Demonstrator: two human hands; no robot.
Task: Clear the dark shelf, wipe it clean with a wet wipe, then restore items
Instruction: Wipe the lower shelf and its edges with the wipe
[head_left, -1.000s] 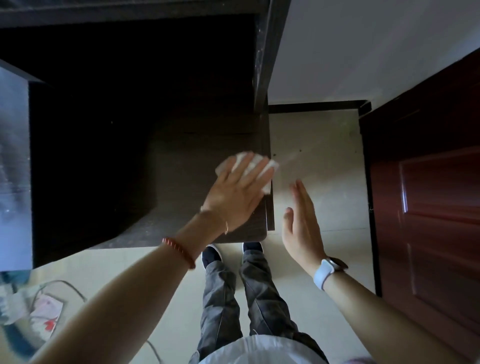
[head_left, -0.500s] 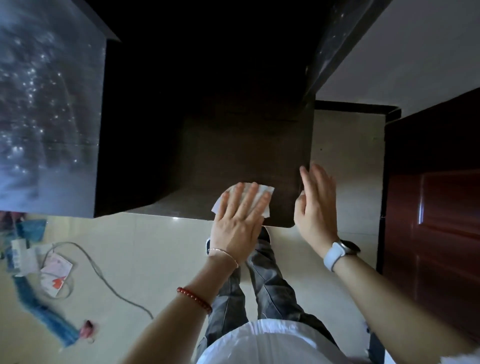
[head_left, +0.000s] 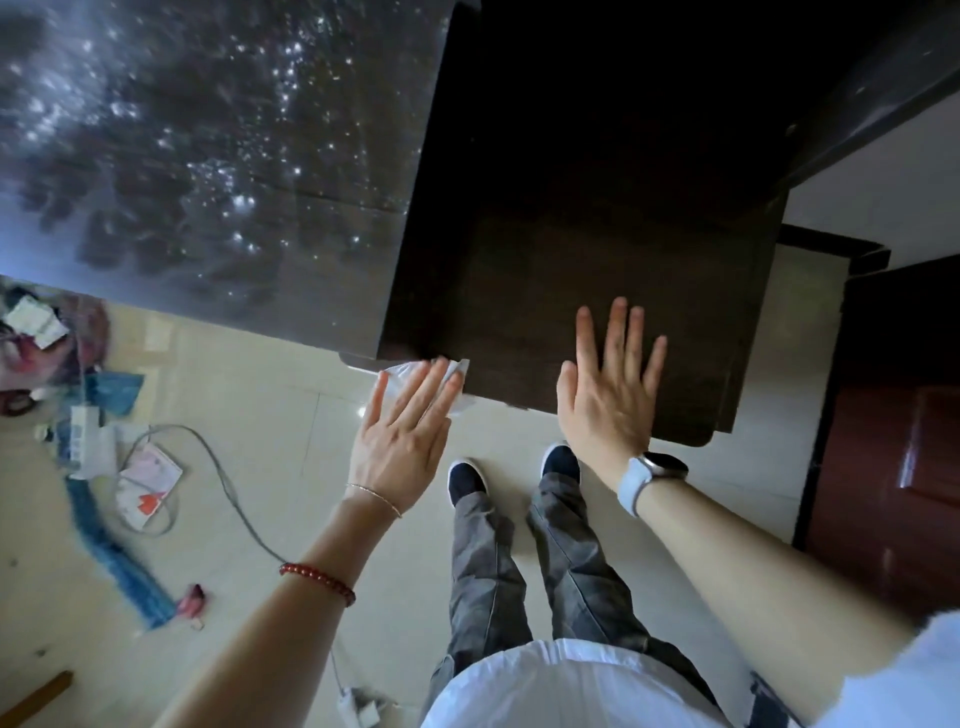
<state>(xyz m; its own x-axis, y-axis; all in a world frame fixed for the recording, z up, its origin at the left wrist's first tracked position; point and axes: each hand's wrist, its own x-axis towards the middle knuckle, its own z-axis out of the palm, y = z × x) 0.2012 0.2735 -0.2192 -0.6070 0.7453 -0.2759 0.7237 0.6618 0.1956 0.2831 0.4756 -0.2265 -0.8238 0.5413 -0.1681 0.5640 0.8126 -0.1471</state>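
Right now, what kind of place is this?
Probably a room in a home, not a workshop: a dark shelf beside a reddish wooden door, pale floor tiles, and a power strip with cables among clutter on the floor. The left hand presses a wet wipe at the shelf edge.

wet wipe (head_left: 451, 370) mostly hidden under left hand (head_left: 402, 436)

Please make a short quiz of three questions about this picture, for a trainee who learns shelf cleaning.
1. True or false: the left hand presses the wet wipe with straight fingers at the front edge of the dark shelf.
2. The right hand is: A) holding a bottle, B) lying flat on the shelf, C) in a pocket.
3. Fill in: the items taken away lie on the ____.

Key: 1 true; 2 B; 3 floor.
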